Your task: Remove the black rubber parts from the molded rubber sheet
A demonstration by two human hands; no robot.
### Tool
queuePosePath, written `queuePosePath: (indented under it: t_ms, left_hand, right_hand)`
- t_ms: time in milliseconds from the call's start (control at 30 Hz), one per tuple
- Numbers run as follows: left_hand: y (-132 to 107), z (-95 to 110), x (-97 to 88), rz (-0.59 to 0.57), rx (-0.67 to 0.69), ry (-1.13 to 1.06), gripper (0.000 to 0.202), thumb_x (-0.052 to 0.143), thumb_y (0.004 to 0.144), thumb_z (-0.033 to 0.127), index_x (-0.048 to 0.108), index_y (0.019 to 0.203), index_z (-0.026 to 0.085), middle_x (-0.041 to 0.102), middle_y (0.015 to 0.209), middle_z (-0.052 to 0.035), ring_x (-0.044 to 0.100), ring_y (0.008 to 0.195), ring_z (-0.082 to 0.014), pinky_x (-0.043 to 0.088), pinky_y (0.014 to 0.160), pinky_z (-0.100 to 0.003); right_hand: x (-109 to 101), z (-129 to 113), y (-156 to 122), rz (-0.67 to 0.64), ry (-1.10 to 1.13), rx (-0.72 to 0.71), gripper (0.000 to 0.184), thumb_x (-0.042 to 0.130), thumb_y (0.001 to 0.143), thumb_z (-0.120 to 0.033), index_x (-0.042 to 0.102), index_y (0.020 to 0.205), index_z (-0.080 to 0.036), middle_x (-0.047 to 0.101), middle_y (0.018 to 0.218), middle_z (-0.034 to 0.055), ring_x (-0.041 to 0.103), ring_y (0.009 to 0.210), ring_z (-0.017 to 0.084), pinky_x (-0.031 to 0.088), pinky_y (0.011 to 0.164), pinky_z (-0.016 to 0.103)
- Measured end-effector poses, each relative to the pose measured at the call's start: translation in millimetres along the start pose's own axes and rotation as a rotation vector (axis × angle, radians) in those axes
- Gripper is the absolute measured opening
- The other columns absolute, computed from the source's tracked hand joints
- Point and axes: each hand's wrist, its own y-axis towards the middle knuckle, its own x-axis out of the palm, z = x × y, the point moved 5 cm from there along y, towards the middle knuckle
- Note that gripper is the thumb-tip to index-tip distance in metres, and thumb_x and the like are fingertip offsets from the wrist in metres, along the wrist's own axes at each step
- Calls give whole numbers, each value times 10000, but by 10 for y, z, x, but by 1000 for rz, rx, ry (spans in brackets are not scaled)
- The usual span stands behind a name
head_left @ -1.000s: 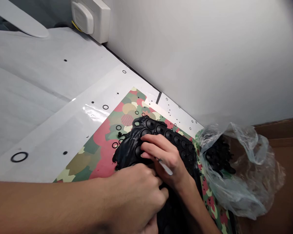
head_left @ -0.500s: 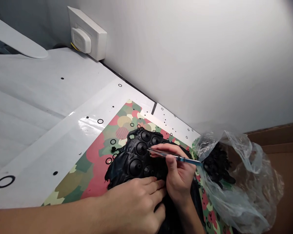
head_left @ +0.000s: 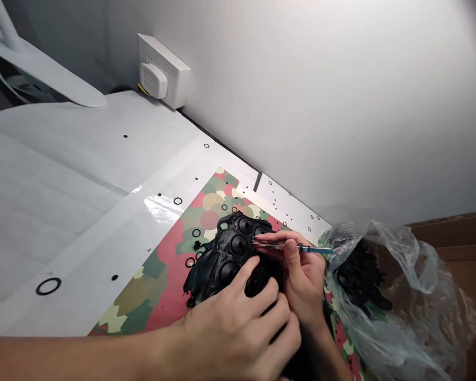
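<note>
A black rubber sheet (head_left: 207, 270) with several round, cone-centred moulded parts lies on a camouflage-patterned mat (head_left: 168, 264). My right hand (head_left: 304, 275) grips metal tweezers (head_left: 315, 249), blue toward the rear end. Their tips are close beside one round moulded part (head_left: 241, 244); whether they touch it, I cannot tell. Over the near part of the sheet is my left hand (head_left: 241, 328), its fingers apart and bent, the index finger stretched toward the tweezers. It covers much of the sheet's near side, and nothing shows in its fingers.
To the right, a clear plastic bag (head_left: 424, 317) holds black rubber pieces (head_left: 360, 278), beside a cardboard box (head_left: 460, 233). Small black rings (head_left: 48, 286) and dots are scattered over the white table surface (head_left: 83, 211). A wall socket (head_left: 164, 71) sits at the back.
My left hand has lifted its fingers from lying close together on the sheet and spread them. The tweezers stay near the same round part. The whole view has shifted slightly.
</note>
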Motion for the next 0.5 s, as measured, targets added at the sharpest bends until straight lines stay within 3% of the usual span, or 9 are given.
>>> queuePosePath:
  t_ms: [100, 167, 367, 500]
  left_hand:
    - [25, -56, 18, -212, -146, 36, 705, 381, 1172, 636, 686, 1484, 81, 772, 1427, -213, 691, 1385, -447, 475, 1220, -749]
    - [18, -71, 9, -272, -221, 27, 779, 363, 1169, 675, 655, 1533, 51, 709, 1533, -270, 644, 1473, -477, 463, 1230, -764]
    - [-57, -47, 98, -309, -250, -7, 711, 437, 1148, 702, 691, 1484, 128, 722, 1509, -276, 657, 1472, -497, 443, 1221, -813]
    - [-80, -79, 124, -315, -260, -59, 662, 450, 1159, 631, 661, 1521, 119, 695, 1561, -253, 632, 1508, -469, 409, 1266, -797]
  right_hand:
    - [-48, -76, 94, -141, -41, 13, 277, 654, 1168, -428, 831, 1120, -221, 860, 1100, 84, 860, 1025, 232, 736, 947, 365]
    - [-57, -117, 152, -222, -74, -5, 250, 656, 1169, -412, 836, 1155, -239, 855, 1123, 71, 851, 1048, 223, 721, 975, 359]
    - [63, -62, 223, -330, -91, -41, 241, 609, 1193, -388, 805, 1180, -249, 840, 1157, 61, 824, 1106, 208, 690, 1025, 365]
    - [86, -38, 198, -335, -51, -47, 244, 585, 1202, -382, 788, 1178, -249, 845, 1151, 62, 829, 1109, 216, 691, 1029, 388]
